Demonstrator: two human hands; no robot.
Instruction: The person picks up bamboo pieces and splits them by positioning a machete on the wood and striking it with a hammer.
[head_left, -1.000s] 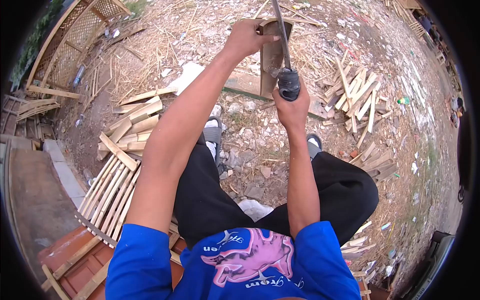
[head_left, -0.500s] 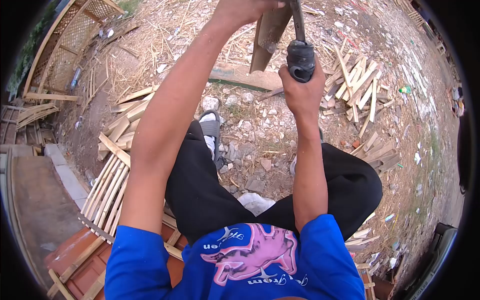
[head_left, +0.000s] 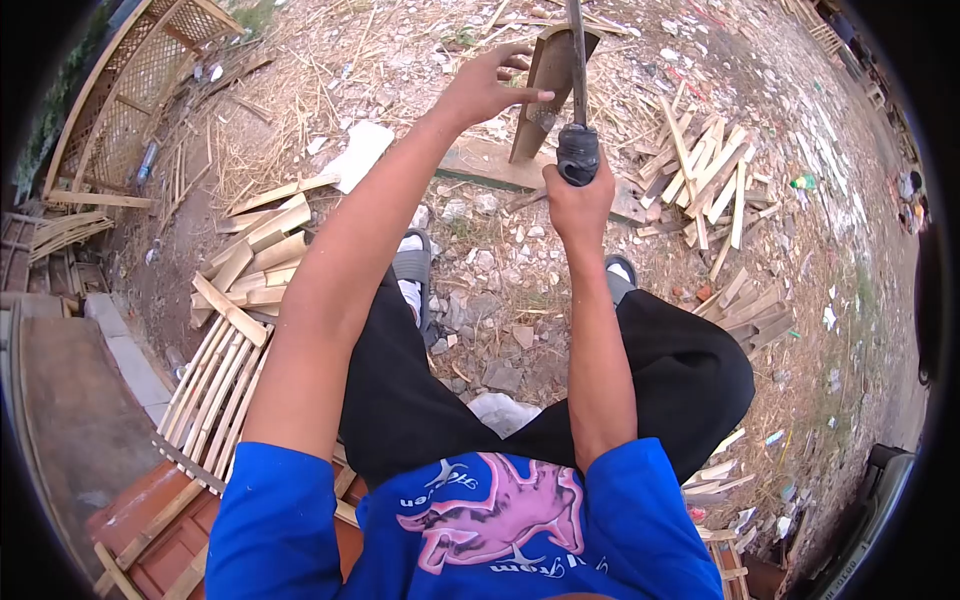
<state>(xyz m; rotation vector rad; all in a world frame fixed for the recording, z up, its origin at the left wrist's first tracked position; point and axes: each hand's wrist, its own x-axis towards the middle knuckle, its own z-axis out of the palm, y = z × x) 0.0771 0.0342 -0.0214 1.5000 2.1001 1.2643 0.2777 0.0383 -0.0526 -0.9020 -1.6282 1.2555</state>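
My right hand (head_left: pixel 582 208) is wrapped around the black-taped handle of a machete (head_left: pixel 578 62), whose long dark blade points away from me and is seen nearly edge-on. Left of the blade, a split bamboo piece (head_left: pixel 547 95) stands upright, slightly tilted, its lower end by a wooden beam (head_left: pixel 475 160) on the ground. My left hand (head_left: pixel 492 88) reaches in beside the bamboo with fingers spread and thumb stretched toward it. Whether the thumb touches the bamboo I cannot tell. The blade overlaps the bamboo's right side; contact between them is unclear.
Split bamboo lies in piles to the right (head_left: pixel 715 170) and left (head_left: pixel 262 255). A slatted bamboo bundle (head_left: pixel 212 385) is beside my left leg. Stones and straw cover the ground between my sandalled feet. A lattice frame (head_left: pixel 135 95) leans at the far left.
My left hand has come off the bamboo's top and moved lower, its fingers opening. The machete and my right hand have shifted slightly left and appear farther away.
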